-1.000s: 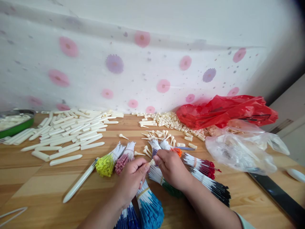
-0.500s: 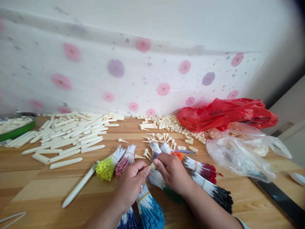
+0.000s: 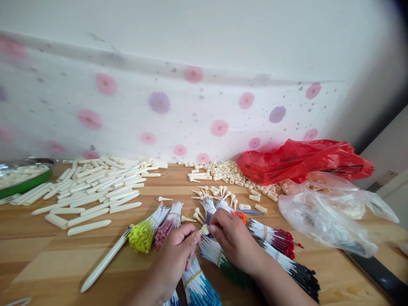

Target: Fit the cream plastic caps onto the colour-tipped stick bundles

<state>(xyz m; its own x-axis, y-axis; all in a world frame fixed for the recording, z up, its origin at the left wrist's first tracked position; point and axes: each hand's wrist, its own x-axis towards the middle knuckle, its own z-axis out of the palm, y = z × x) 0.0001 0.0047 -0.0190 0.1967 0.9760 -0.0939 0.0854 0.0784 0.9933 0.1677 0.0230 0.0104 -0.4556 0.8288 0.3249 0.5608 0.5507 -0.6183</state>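
My left hand [image 3: 177, 255] and my right hand [image 3: 231, 238] meet at the fingertips over the wooden table [image 3: 47, 263]. Both pinch a small cream plastic piece [image 3: 204, 230] between them. Under the hands lie bundles of thin white refills with coloured ends: a yellow bundle [image 3: 143, 233], a pink bundle [image 3: 167, 225], a light blue bundle [image 3: 200, 289], a green bundle [image 3: 228, 270], a red bundle [image 3: 276, 236] and a black bundle [image 3: 298, 272]. A long white pen [image 3: 102, 263] lies left of the left hand.
A pile of white pen barrels [image 3: 95, 187] covers the left of the table, beside a green tray [image 3: 22, 176]. Small cream tips and springs [image 3: 223, 174] are scattered at the back. A red bag [image 3: 302, 159] and a clear bag [image 3: 328, 208] lie right.
The view has tilted up, so everything sits lower in the picture. The hands stay together on the small cream piece, with only slight finger movement.
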